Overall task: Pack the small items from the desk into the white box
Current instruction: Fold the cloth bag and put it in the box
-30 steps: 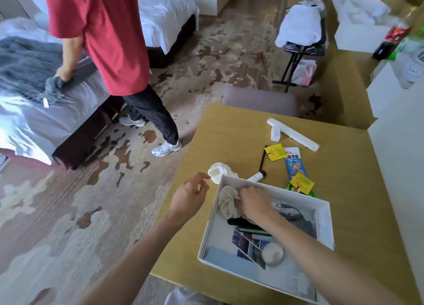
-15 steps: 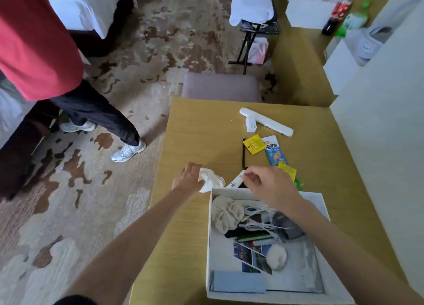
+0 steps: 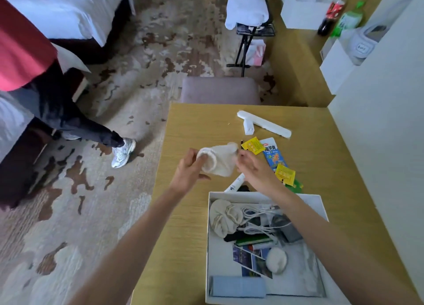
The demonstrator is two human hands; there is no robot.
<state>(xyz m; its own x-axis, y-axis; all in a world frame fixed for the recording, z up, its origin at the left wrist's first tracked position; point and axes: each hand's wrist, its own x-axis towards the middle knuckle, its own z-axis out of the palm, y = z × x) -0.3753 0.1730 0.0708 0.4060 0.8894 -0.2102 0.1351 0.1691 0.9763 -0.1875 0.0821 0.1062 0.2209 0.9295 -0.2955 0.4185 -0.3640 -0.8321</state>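
Note:
A white sock (image 3: pixel 219 161) hangs in the air above the desk (image 3: pixel 197 125), held between both hands. My left hand (image 3: pixel 190 171) grips its cuff and my right hand (image 3: pixel 252 167) pinches its toe end. Just below, the white box (image 3: pixel 207 247) sits at the desk's near edge and holds a rolled beige sock (image 3: pixel 223 217), white cables, a dark pouch, pens, postcards, a round pad and a blue cloth. Loose on the desk are a white tube (image 3: pixel 235 183), two yellow sachets (image 3: pixel 252 145), a blue snack packet (image 3: pixel 273 154) and a white bar-shaped device (image 3: pixel 263 123).
A padded stool (image 3: pixel 220 90) stands against the desk's far edge. A person in a red top and dark trousers (image 3: pixel 75 123) stands on the carpet at the left beside a bed. A white wall runs along the right; bottles (image 3: pixel 332 13) stand on a far counter.
My left hand lifted the white sock off the desk. My right hand came out of the box and took hold of the sock's other end. The camera tilted down toward the desk.

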